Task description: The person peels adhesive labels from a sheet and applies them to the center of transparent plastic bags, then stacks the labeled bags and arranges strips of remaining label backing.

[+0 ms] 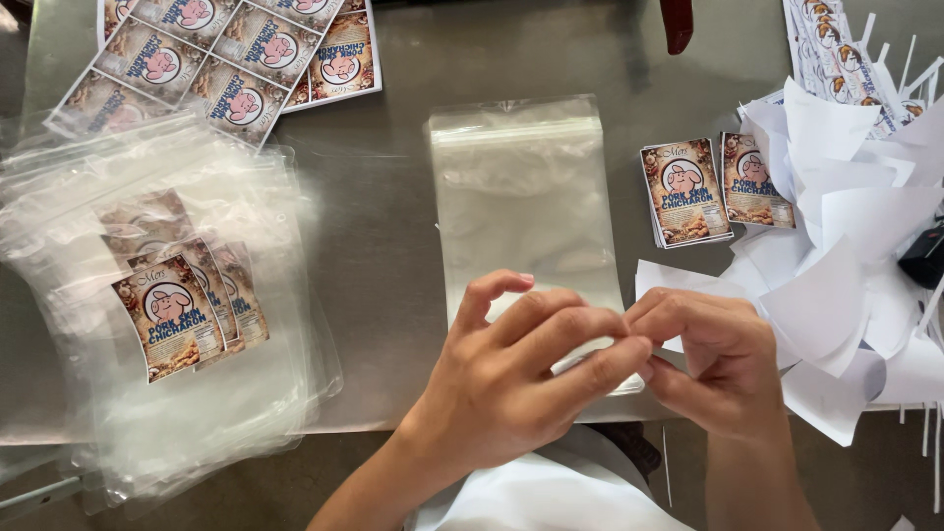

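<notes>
Clear bag [526, 197] under both hands' fingertips

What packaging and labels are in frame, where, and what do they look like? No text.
Clear plastic bag: table centre, flat, rectangular, unlabelled.
Stack of clear bags: left, labelled, brown labels with a round white pig picture.
Label sheets: top left, uncut, same design.
Cut labels: right of centre, two small piles.
White backing paper: right, loose heap.
Left hand and right hand: fingertips together at the bag's near edge.

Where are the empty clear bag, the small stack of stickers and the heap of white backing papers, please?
Empty clear bag [526, 197], head view: its middle.
Sticker stack [685, 191], head view: top sticker's face.
Backing papers [846, 236], head view: heap's centre.
</notes>
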